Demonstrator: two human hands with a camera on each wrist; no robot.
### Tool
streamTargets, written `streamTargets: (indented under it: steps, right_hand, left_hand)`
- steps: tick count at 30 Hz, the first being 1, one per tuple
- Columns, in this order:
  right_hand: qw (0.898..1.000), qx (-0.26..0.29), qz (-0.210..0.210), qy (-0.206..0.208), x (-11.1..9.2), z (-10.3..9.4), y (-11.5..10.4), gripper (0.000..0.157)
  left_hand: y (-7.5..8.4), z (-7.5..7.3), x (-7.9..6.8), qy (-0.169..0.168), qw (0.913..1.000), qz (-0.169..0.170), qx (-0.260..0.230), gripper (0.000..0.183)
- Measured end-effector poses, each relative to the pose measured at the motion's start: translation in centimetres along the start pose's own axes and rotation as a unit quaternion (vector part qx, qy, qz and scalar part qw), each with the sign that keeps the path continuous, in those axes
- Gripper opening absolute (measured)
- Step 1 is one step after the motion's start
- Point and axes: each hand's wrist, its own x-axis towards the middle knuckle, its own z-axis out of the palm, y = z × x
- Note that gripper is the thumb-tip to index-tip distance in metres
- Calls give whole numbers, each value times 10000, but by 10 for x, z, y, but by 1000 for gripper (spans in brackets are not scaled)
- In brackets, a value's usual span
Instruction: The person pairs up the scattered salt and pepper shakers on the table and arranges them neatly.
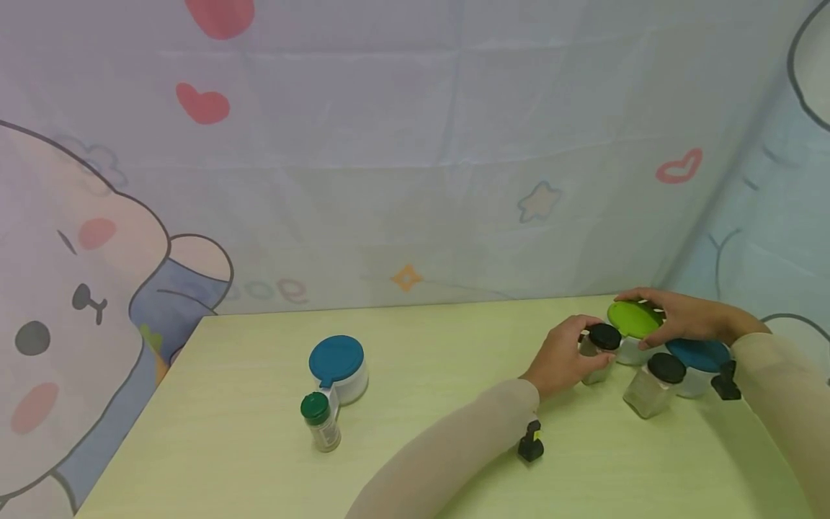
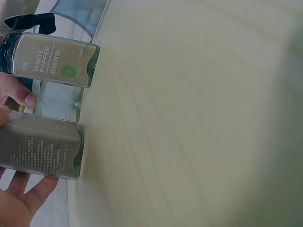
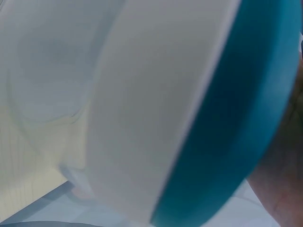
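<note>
Surface: the tabletop (image 1: pixel 227 411) is pale yellow-green with a faint wood grain, its far edge running close along the base of a fabric backdrop (image 1: pixel 389 130). The backdrop is pale grey-lilac, visibly creased, and printed with pink-red hearts, an outlined star (image 1: pixel 540 202) and an orange four-pointed motif (image 1: pixel 407 277). A large cartoon bear (image 1: pixel 71 346) in blue clothing covers its left side. At right, a pale blue side panel (image 1: pixel 772 231) meets the backdrop at a corner and carries dark outlines.

Right part of the tabletop: the left hand (image 1: pixel 563 362) grips a square black-capped glass jar (image 2: pixel 41 144); whether its base touches the surface cannot be determined. Just beyond it, the right hand (image 1: pixel 694 317) has thumb and fingers curled around a green-lidded white container (image 1: pixel 632 321). A black-capped jar labelled white pepper (image 2: pixel 54 59) stands nearer the wearer, just beside a blue-lidded white container (image 1: pixel 697 357), which is partly hidden by the right wrist and fills much of the right wrist view.

Left part of the tabletop, well apart from both hands: a second blue-lidded container (image 1: pixel 338 367), also white, stands with a green-capped shaker (image 1: pixel 320 422) in front of it. Both sleeves are light beige, with a small black device at each wrist
</note>
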Motion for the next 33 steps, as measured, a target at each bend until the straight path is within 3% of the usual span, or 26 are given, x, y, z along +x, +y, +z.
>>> streamTargets:
  steps: [33]
  right_hand:
    - [9994, -338, -67, -30, -1, 0, -5, 90]
  left_hand:
    - [-3, 3, 1, 46, 10000, 11, 22, 51]
